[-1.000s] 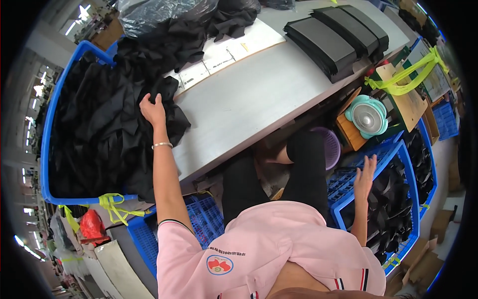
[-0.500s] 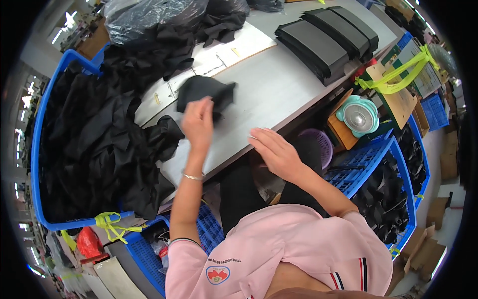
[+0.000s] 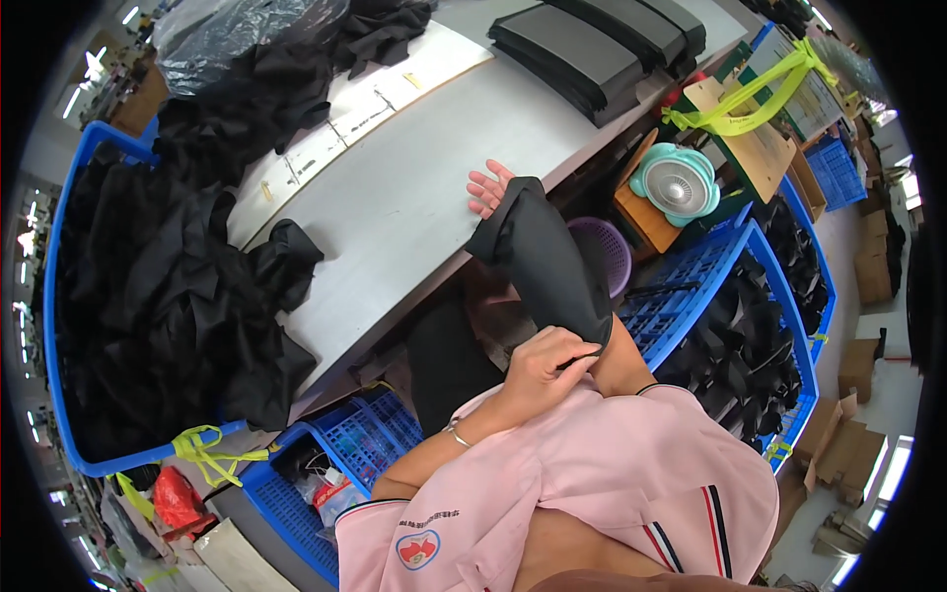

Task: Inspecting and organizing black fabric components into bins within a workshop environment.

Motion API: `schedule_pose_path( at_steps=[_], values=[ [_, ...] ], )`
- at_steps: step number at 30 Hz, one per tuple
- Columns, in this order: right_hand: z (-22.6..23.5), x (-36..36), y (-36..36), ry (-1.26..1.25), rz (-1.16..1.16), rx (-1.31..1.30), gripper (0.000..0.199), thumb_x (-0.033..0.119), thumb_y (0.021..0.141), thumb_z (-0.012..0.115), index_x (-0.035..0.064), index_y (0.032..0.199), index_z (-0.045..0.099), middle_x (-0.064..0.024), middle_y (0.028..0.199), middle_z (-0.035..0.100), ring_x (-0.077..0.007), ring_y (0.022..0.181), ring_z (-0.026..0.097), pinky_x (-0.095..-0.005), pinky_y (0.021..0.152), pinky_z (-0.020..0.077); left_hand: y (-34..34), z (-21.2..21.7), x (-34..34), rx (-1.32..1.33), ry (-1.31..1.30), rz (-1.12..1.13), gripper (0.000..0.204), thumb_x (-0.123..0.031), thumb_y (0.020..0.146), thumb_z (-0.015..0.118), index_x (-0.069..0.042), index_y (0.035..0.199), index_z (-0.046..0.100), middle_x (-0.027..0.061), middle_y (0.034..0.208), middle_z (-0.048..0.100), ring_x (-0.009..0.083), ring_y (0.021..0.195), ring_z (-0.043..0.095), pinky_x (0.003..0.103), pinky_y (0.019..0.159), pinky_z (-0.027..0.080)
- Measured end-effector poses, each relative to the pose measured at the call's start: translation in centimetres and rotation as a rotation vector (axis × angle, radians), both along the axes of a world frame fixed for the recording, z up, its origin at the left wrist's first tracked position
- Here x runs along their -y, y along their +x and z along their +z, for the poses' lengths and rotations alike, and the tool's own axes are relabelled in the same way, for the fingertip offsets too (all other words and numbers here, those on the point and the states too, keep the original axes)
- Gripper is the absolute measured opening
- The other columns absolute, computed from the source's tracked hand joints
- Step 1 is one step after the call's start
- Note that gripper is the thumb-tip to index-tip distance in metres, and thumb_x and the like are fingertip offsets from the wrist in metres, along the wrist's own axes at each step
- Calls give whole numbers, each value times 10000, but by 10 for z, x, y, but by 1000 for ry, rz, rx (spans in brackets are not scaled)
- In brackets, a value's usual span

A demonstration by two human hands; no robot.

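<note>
Black sleeve (image 3: 547, 266) is pulled over the person's right forearm, running from just behind the fingers back to near the elbow. Right hand (image 3: 490, 187) sticks out of the far end, fingers spread & open, palm up, holding nothing, resting at the near edge of the grey table (image 3: 414, 187). Left hand (image 3: 543, 370) is at the sleeve's near end, by the elbow, fingers curled & closed, pinching the fabric rim betw. thumb & fingers. So the sleeve lies between both hands: left grips its lower hem, right pokes out the top.

Around: big heap of black cloth (image 3: 168, 296) fills the blue bin (image 3: 54, 296) on the left & spills onto the table. White paper sheets (image 3: 335, 128) lie further back on the table, stack of dark flat pieces (image 3: 592, 49) at the far right corner. Under/right of the table: purple basket (image 3: 607, 252), small teal fan (image 3: 676, 183), blue crates (image 3: 730, 296) w/ more black pieces. Another blue crate (image 3: 335, 454) sits lower left, by the pink shirt (image 3: 592, 493).
</note>
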State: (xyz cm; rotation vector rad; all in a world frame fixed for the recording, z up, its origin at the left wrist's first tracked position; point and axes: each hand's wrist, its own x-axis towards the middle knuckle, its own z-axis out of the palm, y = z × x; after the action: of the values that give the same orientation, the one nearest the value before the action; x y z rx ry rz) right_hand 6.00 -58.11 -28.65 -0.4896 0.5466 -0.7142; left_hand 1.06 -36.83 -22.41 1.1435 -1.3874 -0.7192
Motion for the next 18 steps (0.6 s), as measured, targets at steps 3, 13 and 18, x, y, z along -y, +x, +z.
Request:
schedule_pose_path(
  at_steps=[3, 13, 18],
  values=[
    [-6, -2, -19, -74, 60, -17, 509, 311, 1013, 500, 57, 1443, 404, -137, 1379, 533, -261, 1141, 568, -375, 906, 519, 17, 26, 9, 98, -58, 185, 320, -128, 770, 788, -41, 1067, 706, 112, 1110, 654, 252, 980, 613, 354, 822, 497],
    [71, -131, -152, -354, -29, -276, 310, 252, 945, 547, 39, 1150, 641, -116, 1180, 639, -226, 1033, 615, -346, 879, 496, 107, -9, 59, -232, 170, 566, 131, -173, 884, 692, -71, 965, 698, 118, 1321, 584, 332, 1300, 429, 415, 1081, 347],
    [77, -55, -75, -643, -103, -470, 261, 232, 928, 553, 41, 1078, 647, -116, 1097, 638, -231, 985, 621, -350, 853, 498, 85, 12, 72, -13, 115, 417, 228, -141, 867, 693, -57, 1077, 660, 160, 1396, 515, 340, 1328, 410, 413, 1081, 346]
  ],
)
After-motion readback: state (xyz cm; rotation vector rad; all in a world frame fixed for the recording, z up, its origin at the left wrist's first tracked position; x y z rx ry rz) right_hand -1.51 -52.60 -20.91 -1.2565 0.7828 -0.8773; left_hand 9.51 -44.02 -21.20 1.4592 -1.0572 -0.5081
